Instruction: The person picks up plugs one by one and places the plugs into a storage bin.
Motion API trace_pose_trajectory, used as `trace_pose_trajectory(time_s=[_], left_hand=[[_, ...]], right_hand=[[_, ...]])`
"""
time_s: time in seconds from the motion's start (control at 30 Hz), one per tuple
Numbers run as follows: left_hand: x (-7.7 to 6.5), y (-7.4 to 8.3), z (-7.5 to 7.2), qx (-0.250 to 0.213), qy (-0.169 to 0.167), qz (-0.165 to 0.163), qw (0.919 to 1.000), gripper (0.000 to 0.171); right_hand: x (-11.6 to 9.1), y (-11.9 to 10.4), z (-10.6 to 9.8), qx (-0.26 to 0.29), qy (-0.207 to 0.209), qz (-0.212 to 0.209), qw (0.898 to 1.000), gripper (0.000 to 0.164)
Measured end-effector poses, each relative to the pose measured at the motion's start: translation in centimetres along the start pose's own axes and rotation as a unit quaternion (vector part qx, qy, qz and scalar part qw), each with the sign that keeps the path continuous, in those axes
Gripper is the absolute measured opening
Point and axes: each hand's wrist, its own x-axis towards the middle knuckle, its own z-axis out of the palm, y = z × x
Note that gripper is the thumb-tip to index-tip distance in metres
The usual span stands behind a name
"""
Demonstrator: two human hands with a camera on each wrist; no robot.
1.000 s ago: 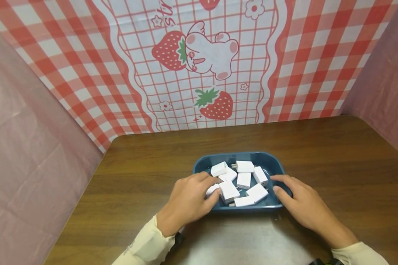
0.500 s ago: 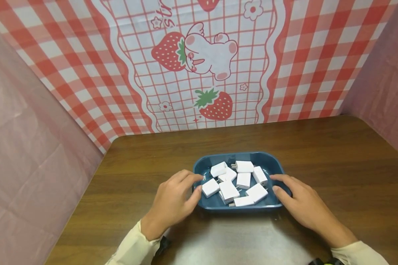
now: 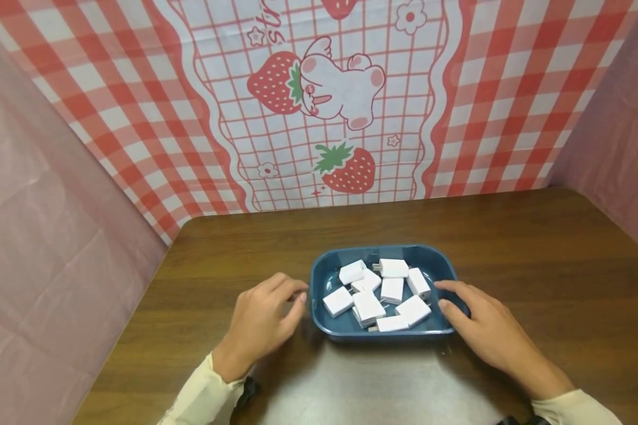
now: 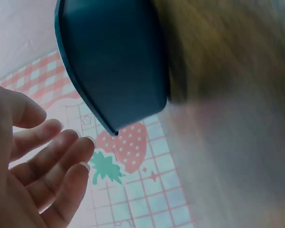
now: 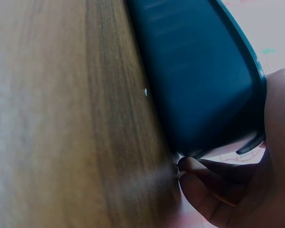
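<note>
A dark blue oval-ended tray (image 3: 321,326) stands on the table, holding several white charger plugs (image 3: 368,306). Some lie across each other, and metal prongs show on a few. My left hand (image 3: 261,319) is just off the tray's left end with nothing in it. In the left wrist view its fingers (image 4: 69,190) are loosely bent, apart from the tray wall (image 4: 116,61). At the tray's right end, my right hand (image 3: 491,330) holds the rim, thumb and index finger over the inside. The right wrist view shows other fingers (image 5: 204,190) curled by the tray's outer end.
The brown wooden table (image 3: 234,248) extends around the tray. Behind it hangs a red-and-white checked cloth (image 3: 494,118) with strawberry prints. Pink cloth (image 3: 48,236) closes off the left side, with more on the right.
My left hand has drawn back leftward out of the tray, leaving a charger plug lying in the tray's left part. The right hand has stayed at the right end.
</note>
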Motion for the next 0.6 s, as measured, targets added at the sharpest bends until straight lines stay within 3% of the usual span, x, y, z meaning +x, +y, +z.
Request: trace_pose_trajectory(time_s=[0.17,0.3,0.6], left_hand=[[-0.1,-1.0,-0.1,0.017,-0.009,-0.025,0.9995,0.014],[-0.4,-1.8,0.1,0.026,-0.022,-0.04,0.9986,0.014],[-0.8,-2.6,0.5,0.059,-0.088,-0.081,0.9911,0.013]], right_hand=[[0.1,0.0,-0.3,0.003,-0.001,-0.007,1.0,0.052],[0.2,0.2,-0.4,0.006,0.022,-0.023,0.999,0.057],[-0.2,0.5,0.0,0.036,0.059,-0.019,0.997,0.069]])
